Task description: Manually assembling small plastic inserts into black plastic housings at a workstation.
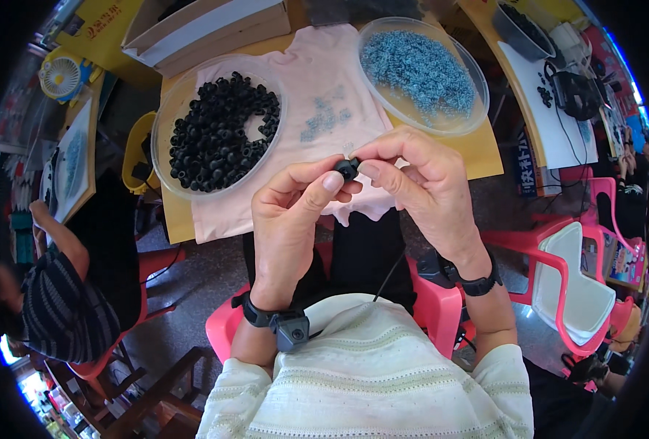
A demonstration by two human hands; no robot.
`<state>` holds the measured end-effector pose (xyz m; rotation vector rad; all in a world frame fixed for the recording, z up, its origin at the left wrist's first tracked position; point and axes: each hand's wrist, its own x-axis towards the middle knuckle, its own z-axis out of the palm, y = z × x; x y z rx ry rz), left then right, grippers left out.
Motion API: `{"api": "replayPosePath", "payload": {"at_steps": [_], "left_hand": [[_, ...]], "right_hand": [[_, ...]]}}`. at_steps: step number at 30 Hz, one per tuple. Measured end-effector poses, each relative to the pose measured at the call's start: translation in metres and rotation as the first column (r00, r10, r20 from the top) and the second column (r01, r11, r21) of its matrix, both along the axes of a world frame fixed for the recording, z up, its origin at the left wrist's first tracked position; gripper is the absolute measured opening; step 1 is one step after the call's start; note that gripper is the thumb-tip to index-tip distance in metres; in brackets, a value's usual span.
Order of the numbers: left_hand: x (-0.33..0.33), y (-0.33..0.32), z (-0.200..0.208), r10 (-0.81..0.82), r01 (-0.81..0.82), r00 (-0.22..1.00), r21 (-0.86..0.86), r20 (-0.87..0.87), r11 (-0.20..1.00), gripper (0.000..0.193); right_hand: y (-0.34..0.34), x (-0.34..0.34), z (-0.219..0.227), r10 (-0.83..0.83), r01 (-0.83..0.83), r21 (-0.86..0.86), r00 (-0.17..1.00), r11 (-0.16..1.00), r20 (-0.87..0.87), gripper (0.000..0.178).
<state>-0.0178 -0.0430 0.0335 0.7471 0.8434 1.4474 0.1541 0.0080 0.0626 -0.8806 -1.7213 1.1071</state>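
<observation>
Above the near edge of the table, both hands meet at a small black ring-shaped part. My left hand pinches it between thumb and fingers. The thumb and forefinger of my right hand close at its right and upper side; a tiny clear piece shows there, partly hidden by the fingertips. To the left, a round clear tray holds a heap of similar black parts. Another round tray at the far right is filled with small bluish clear pieces.
A pale pink cloth covers the table's middle, with some clear pieces scattered on it. A cardboard box stands at the back. Pink chairs stand to the right. Another person sits at the left.
</observation>
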Motion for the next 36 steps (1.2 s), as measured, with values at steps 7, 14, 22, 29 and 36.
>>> {"api": "replayPosePath", "payload": {"at_steps": [7,14,22,29,36], "left_hand": [[-0.007,0.000,-0.009,-0.131,0.160,0.947,-0.079,0.295,0.984,0.022],[-0.013,0.002,-0.018,-0.155,0.205,0.901,-0.085,0.405,0.975,0.018],[-0.012,0.016,-0.006,-0.073,0.107,0.919,-0.066,0.387,0.992,0.016],[-0.009,0.019,-0.007,-0.062,0.134,0.905,-0.145,0.420,0.980,0.013],[-0.009,0.028,-0.018,-0.079,0.161,0.913,-0.174,0.400,0.971,0.014]], "right_hand": [[0.005,-0.005,-0.003,0.043,-0.049,0.195,0.999,0.980,0.034,0.008],[0.012,-0.013,-0.013,0.093,-0.085,0.164,0.995,0.983,-0.045,0.008],[0.015,-0.020,-0.008,0.025,-0.042,0.226,0.997,0.973,0.079,0.034],[0.021,-0.027,-0.012,-0.108,0.017,0.431,0.976,0.902,0.189,0.029],[0.035,-0.024,-0.023,-0.064,-0.029,0.398,0.974,0.917,0.217,0.025]]}}
